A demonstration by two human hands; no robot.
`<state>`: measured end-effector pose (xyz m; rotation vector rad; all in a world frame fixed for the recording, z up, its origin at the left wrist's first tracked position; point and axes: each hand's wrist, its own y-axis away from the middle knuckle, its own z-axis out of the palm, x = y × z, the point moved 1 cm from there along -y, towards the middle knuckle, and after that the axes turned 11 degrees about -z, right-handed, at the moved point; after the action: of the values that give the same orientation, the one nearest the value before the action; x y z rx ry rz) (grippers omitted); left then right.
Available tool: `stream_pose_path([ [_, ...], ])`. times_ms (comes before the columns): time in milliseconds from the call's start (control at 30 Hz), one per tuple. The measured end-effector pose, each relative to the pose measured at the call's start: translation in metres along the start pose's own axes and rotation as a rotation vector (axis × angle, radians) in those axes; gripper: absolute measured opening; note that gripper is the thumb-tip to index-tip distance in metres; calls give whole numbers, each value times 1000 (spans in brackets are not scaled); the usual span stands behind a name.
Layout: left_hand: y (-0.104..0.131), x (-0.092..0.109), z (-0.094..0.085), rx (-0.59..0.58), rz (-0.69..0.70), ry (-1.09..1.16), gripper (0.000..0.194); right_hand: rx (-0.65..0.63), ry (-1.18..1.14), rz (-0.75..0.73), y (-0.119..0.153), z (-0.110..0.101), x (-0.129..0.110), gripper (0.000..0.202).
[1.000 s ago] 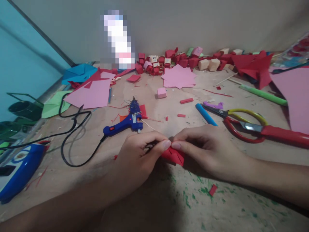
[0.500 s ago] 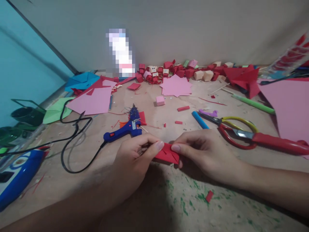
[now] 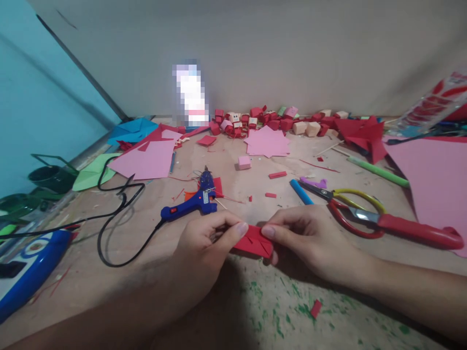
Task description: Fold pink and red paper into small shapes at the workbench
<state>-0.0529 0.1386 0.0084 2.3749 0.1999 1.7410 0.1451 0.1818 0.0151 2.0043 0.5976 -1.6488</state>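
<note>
A folded red paper piece point(image 3: 251, 243) is held between both hands just above the table, its creased face turned up. My left hand point(image 3: 209, 248) pinches its left end, thumb on top. At the other end, my right hand point(image 3: 306, 240) grips the upper right edge between thumb and fingers. Beyond the left hand lies a blue glue gun point(image 3: 188, 204), its small light lit, with red paper scraps point(image 3: 218, 186) under its nozzle. Scissors point(image 3: 350, 206) with red and yellow handles rest past the right hand, near a blue paper roll point(image 3: 301, 192).
Pink paper sheets point(image 3: 146, 159) lie at left and right. Small red and beige paper cubes point(image 3: 299, 128) line the back wall beside a blurred bright screen point(image 3: 192, 92). The glue gun's black cord point(image 3: 100, 238) loops across the left side. A pink cube point(image 3: 244, 162) stands mid-table.
The camera view has tilted slightly, so everything sits a little lower in the picture. Both hands keep their pinch on the red paper, with hardly any movement.
</note>
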Motion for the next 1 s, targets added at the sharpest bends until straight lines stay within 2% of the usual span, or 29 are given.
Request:
stream_pose_path([
  [133, -3, -1, 1, -8, -18, 54, 22, -27, -56, 22, -3, -1, 1, 36],
  [300, -9, 0, 4, 29, -31, 173, 15, 64, -221, 33, -2, 1, 5, 34],
  [467, -7, 3, 4, 46, -1, 184, 16, 105, -263, -7, 1, 2, 8, 37],
  [667, -5, 6, 3, 44, -31, 195, 16, 133, -337, -20, 0, 2, 9, 33],
  [800, -6, 6, 4, 63, -30, 209, 15, 147, -382, 14, -2, 2, 8, 32],
  [933, -7, 0, 7, 117, 38, 147, 12, 191, -296, 5, -3, 0, 8, 35],
  [1000, -6, -3, 6, 182, 162, 48, 23, 205, -299, 13, -2, 1, 10, 35],
])
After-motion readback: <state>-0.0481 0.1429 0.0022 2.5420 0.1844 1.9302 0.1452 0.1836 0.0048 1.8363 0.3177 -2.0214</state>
